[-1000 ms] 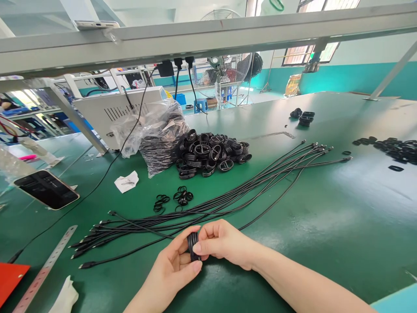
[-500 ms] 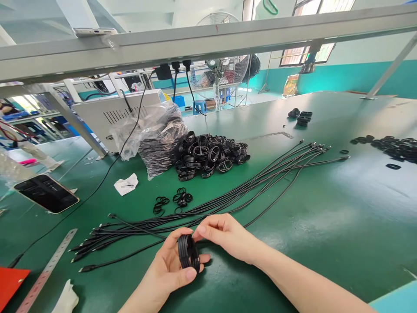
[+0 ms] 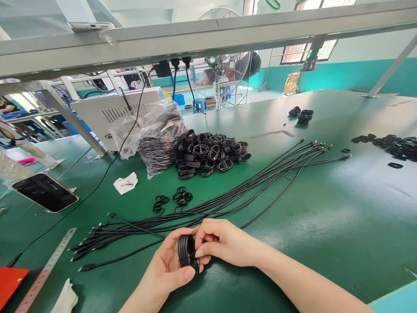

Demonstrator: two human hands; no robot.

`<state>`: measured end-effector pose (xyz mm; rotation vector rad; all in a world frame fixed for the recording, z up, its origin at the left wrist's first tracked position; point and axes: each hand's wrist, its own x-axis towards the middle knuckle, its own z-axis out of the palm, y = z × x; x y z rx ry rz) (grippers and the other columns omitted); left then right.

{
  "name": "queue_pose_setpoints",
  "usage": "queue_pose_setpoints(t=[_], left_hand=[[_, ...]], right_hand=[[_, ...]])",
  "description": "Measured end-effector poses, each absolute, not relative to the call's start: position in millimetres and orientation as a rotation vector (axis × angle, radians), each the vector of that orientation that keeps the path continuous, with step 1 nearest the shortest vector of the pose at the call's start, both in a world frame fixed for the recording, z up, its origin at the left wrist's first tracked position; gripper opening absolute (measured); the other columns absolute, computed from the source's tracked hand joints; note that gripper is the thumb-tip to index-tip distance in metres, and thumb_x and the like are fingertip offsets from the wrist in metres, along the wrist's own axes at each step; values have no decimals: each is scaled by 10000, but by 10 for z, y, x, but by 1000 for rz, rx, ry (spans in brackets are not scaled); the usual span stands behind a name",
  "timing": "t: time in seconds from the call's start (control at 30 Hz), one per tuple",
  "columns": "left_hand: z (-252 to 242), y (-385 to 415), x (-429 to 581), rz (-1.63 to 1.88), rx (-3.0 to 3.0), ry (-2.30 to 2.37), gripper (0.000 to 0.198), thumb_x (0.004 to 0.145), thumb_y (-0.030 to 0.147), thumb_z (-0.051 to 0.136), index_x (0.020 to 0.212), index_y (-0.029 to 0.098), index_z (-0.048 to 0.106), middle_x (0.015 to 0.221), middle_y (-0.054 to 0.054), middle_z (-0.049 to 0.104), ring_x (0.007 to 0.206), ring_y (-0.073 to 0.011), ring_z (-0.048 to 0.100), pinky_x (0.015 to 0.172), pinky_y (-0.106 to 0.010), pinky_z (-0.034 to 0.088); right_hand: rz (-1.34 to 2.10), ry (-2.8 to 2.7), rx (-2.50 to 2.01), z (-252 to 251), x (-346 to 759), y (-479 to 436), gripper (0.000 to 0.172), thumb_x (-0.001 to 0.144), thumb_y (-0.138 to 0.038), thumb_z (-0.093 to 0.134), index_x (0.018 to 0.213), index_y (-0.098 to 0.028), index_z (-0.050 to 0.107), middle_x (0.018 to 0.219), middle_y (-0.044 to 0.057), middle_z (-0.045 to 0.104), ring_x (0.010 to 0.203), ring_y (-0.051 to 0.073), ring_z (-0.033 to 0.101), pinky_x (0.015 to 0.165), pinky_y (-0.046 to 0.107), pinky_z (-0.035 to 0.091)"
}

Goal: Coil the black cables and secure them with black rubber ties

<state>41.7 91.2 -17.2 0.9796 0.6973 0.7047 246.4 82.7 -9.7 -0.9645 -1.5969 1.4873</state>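
Observation:
My left hand (image 3: pixel 169 261) grips a coiled black cable (image 3: pixel 184 251), its loops standing on edge between thumb and fingers. At the coil's right side, the thumb and fingertips of my right hand (image 3: pixel 221 243) are pinched together against it. What sits in that pinch is mostly hidden, but it looks like part of the same cable. Just beyond both hands, a bundle of straight black cables (image 3: pixel 208 208) stretches diagonally across the green table, connectors at both ends.
Behind lies a heap of coiled cables (image 3: pixel 211 152) beside a plastic bag (image 3: pixel 159 143). Small black rings (image 3: pixel 181 197) lie nearer. At left are a phone (image 3: pixel 45 191) and a steel ruler (image 3: pixel 48 269); more black rings (image 3: pixel 397 147) lie at right. A metal bar (image 3: pixel 195 41) crosses above.
My right hand has shifted slightly down, from the coil's upper edge to its right side, with the fingers more curled. My left hand keeps its hold on the coil.

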Motion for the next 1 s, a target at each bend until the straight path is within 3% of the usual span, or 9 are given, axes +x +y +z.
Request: queue_pose_setpoints(t=[0.2,0.33,0.4,0.47,0.57,0.8,1.0], left_hand=[[-184,906,381,710,947,657,555,627,194,847,1115,358,641,1430,-32,519,988,-318,698,818,-389,577],[-184,901,381,696,965,637,558,629,179,845,1117,358,644,1254,-30,662,985,-308,701,829,-374,573],[-180,902,393,709,987,670,564,639,165,836,1135,349,641,1198,-46,692,986,-303,701,827,-368,574],[-176,903,415,739,1014,725,604,633,162,837,1167,352,629,1322,-64,616,991,-309,698,817,-369,579],[-173,901,465,775,1068,818,663,610,177,849,1206,352,614,1443,-79,500,997,-312,691,819,-375,577],[-192,898,525,735,1106,904,685,582,168,865,1217,276,631,1141,-94,699,850,-233,693,735,-321,568],[-200,890,528,744,1073,916,589,564,162,869,1115,266,686,1100,-68,724,936,-245,689,840,-331,554]], right_hand=[[1288,-1712,-1078,-126,2525,892,54,822,-242,662,778,-219,642,781,-20,550,712,131,523,671,253,416],[1517,-1553,-954,-216,2483,893,93,830,-278,656,832,-193,618,824,-5,582,744,136,544,696,265,424],[1579,-1460,-936,-240,2480,892,195,815,-333,684,928,-190,614,794,-18,564,691,119,513,666,257,414],[1563,-1360,-1010,-227,2490,891,296,793,-409,708,959,-186,604,764,-29,542,654,105,470,639,247,397],[1569,-1235,-1054,-155,2484,873,352,782,-507,691,837,-171,604,720,-30,534,651,103,458,642,245,390],[1794,-1124,-946,-158,2302,785,407,623,-496,811,713,-161,598,680,-26,569,642,106,483,602,236,380],[1781,-1134,-1016,-242,2266,807,410,610,-418,829,560,-163,512,551,-54,502,526,74,393,502,219,295]])
